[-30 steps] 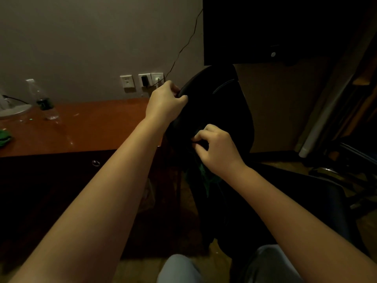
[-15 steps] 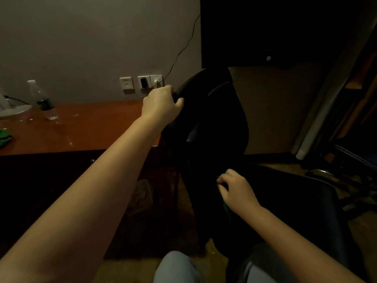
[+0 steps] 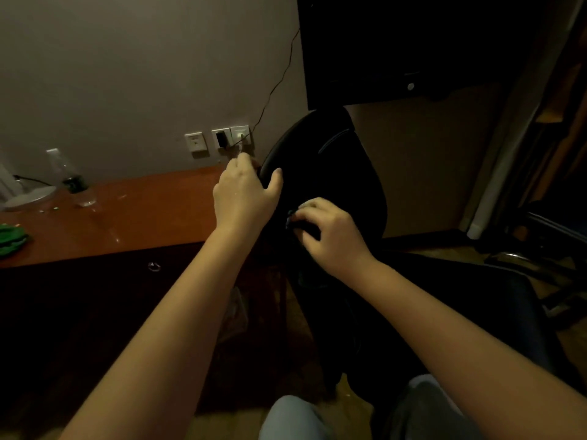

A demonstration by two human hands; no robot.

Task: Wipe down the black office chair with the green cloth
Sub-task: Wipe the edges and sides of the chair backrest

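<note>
Dim room with a desk area: long wooden worktop (image 3: 143, 217) at left, wall sockets (image 3: 219, 141) above it, black office chair (image 3: 333, 160) at centre, dark wall-mounted screen (image 3: 413, 42) upper right.

chair (image 3: 333, 185): plain black, right of desk
desk (image 3: 143, 217): glossy orange-brown top, dark brown front
cloth (image 3: 289, 215): dim blue-green sliver, right of desk
sockets (image 3: 194, 143): white, above desk
bundle (image 3: 11, 238): bright green, desk's left end
bottle (image 3: 68, 176): clear, dark green label
</note>
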